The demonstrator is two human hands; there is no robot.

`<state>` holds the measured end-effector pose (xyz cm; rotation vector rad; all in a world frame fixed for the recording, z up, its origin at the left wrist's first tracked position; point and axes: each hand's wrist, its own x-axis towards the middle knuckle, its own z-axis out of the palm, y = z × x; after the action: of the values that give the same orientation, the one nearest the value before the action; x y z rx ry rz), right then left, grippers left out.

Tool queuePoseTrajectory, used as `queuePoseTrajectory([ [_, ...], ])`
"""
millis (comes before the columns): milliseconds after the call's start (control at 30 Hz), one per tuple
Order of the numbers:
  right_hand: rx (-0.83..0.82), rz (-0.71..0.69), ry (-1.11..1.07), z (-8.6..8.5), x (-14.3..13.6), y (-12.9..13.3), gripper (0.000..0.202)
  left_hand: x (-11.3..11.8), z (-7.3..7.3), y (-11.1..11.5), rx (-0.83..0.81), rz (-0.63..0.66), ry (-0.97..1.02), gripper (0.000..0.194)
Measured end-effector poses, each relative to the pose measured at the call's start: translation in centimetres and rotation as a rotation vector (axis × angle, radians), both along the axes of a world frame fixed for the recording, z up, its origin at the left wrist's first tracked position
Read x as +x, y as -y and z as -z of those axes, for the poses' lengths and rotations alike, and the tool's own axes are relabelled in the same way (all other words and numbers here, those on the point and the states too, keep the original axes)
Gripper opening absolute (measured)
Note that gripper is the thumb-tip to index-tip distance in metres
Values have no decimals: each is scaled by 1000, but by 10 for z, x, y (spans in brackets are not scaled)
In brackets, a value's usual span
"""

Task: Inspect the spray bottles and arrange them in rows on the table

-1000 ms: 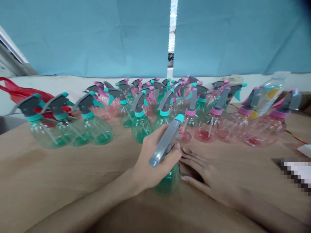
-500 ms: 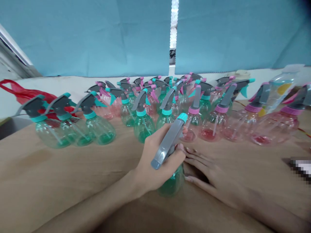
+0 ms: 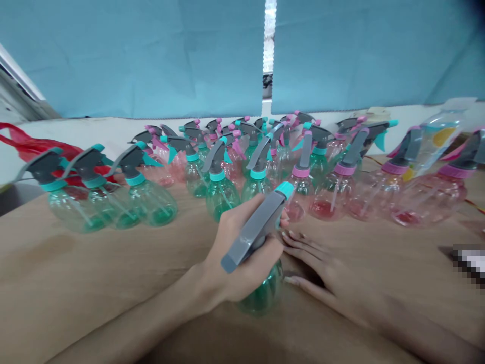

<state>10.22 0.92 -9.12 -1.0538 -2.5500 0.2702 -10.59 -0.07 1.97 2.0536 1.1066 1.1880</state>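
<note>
Left hand (image 3: 226,240) closed round green spray bottle (image 3: 261,299) near its neck, apparently steadying it on the table (image 3: 113,263); right hand (image 3: 335,273), fingers extended, beside the bottle; shifting it would call for secure grip

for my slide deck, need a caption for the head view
Left hand grips a green spray bottle, right hand beside it, before rows of other bottles

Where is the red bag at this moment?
In the head view, the red bag is at the far left, behind the three leftmost green bottles and in front of the white wall.
</note>
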Motion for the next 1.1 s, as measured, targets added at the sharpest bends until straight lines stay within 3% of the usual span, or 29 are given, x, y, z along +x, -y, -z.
queuePoseTrajectory([
  [267,10,-6,15,-1,2,1,59,-1,1,3,15,46,11,19],
  [700,12,-7,-53,5,3,0,61,0,-2,6,17,-79,-43,15],
  [1100,115,-2,29,-2,-2,3,55,-3,0,6,-23,-69,-44,18],
])
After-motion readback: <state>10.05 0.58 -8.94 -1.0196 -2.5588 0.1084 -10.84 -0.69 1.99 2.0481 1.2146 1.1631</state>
